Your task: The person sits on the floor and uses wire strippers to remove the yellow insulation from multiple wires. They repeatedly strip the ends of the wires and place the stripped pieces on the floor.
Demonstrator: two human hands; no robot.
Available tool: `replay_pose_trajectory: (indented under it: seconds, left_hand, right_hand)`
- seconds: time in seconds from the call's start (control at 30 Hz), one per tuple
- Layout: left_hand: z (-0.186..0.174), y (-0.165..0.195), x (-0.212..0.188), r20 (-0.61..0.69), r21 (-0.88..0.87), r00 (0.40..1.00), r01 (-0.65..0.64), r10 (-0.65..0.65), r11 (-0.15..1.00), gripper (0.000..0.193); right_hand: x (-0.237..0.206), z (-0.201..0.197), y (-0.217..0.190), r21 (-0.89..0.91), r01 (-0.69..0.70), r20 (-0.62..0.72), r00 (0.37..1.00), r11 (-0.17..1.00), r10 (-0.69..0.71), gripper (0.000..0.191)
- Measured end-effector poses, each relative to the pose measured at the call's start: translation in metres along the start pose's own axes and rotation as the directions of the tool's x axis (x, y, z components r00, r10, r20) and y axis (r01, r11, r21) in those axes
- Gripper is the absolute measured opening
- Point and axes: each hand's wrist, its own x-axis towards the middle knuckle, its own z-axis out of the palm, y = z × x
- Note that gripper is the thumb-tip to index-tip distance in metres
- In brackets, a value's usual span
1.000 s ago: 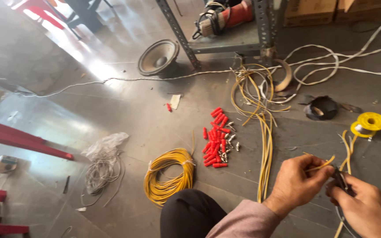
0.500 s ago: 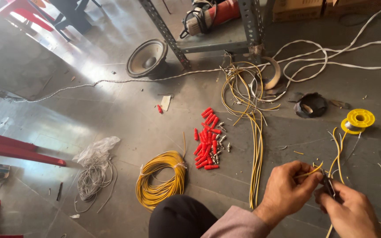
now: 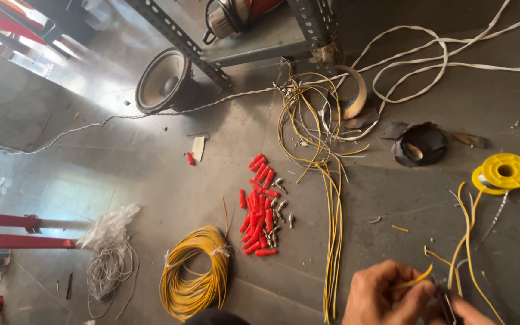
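Note:
My left hand (image 3: 385, 296) is at the bottom right, low over the floor, and pinches a short piece of yellow wire (image 3: 417, 279) between thumb and fingers. My right hand (image 3: 469, 312) is close beside it, mostly cut off by the frame edge, and grips a dark hand tool (image 3: 443, 299) at the wire's end. More loose yellow wires (image 3: 464, 241) run from the hands up to a yellow spool (image 3: 504, 171). A long bundle of yellow wires (image 3: 332, 210) lies just left of my left hand.
A pile of red wall plugs (image 3: 259, 207) with small metal connectors (image 3: 279, 210) lies mid-floor, near a yellow wire coil (image 3: 195, 274). A speaker (image 3: 164, 81), a metal rack leg (image 3: 176, 36), white cables (image 3: 434, 60), a black tape roll (image 3: 419, 144) and grey wire (image 3: 108, 268) surround them.
My view has tilted up and left, so both hands now sit lower and further right in the frame. They keep hold of the yellow wire and the tool.

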Motion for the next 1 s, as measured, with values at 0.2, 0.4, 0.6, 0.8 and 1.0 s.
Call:
replay_pose_trajectory:
  seconds: [0.2,0.4,0.6,0.8,1.0]
  left_hand:
    - [0.002,-0.029,0.005,-0.003,-0.090,0.987,0.157,-0.158,0.983,0.019]
    - [0.015,-0.032,-0.004,-0.192,-0.078,0.980,-0.064,0.048,0.995,0.030]
    - [0.012,-0.015,-0.014,0.008,-0.179,0.998,0.068,-0.068,0.982,0.013]
    - [0.017,0.022,-0.024,-0.085,0.089,0.976,-0.195,0.202,0.977,0.006]
    - [0.015,0.038,-0.036,-0.205,0.343,0.803,-0.477,0.560,0.809,0.009]
  right_hand:
    - [0.006,0.003,0.027,0.052,0.084,-0.083,0.993,0.995,-0.079,0.042]
    - [-0.045,0.031,-0.010,0.000,0.278,-0.237,0.933,0.961,-0.270,0.042]
    - [-0.110,0.043,-0.082,-0.212,0.068,-0.263,0.957,0.975,-0.124,0.028]
    - [-0.130,0.050,-0.117,0.000,0.294,-0.157,0.944,0.956,-0.291,0.019]
    - [-0.137,0.083,-0.091,0.499,0.358,-0.291,0.927,0.789,-0.236,0.022]
